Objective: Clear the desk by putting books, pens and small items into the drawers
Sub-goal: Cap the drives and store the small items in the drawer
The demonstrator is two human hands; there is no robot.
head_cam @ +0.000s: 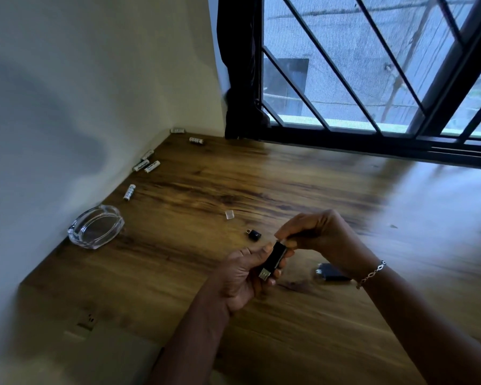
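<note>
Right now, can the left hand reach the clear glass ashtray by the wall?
Probably, once freed: left hand grips the black USB stick, yet only bare wooden desk separates it from the ashtray.

We log the right half of the counter (358,195) as bare up to the window frame (345,138), so passage is open there. The wall (67,107) bounds the left; batteries (129,192) lie strung along its foot, with a glass ashtray (96,226) nearer. Mid-counter, a clear cap (230,214) and black adapter (253,234) lie just beyond the left hand (242,276) and right hand (317,234), which hold a USB stick (274,258). A dark object (331,273) lies under the right wrist.
</note>
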